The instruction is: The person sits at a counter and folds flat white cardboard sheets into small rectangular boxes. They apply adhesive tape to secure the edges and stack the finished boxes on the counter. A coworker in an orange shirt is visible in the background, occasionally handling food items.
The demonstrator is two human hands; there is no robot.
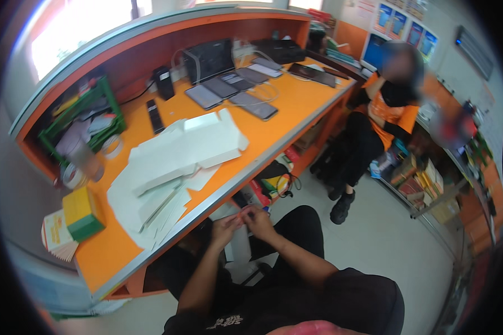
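Observation:
My left hand (227, 230) and my right hand (257, 221) meet above my lap, just off the desk's front edge. Fingers of both are drawn together in a pinch, fingertips close to each other. Whatever they hold, if anything, is too small or hidden to make out. Nearest on the orange desk (120, 262) lies an unfolded white cardboard box (179, 148), its flaps partly raised. Under and before it, several flat white card sheets (128, 206) spread toward the desk's front edge.
Several phones (254, 105) with white cables lie toward the back. On the left stand a green basket (109, 100), a clear cup (84, 159) and a yellow-green box (82, 213). Shelves under the desk hold packages. A seated person in orange and black (383, 111) is at right.

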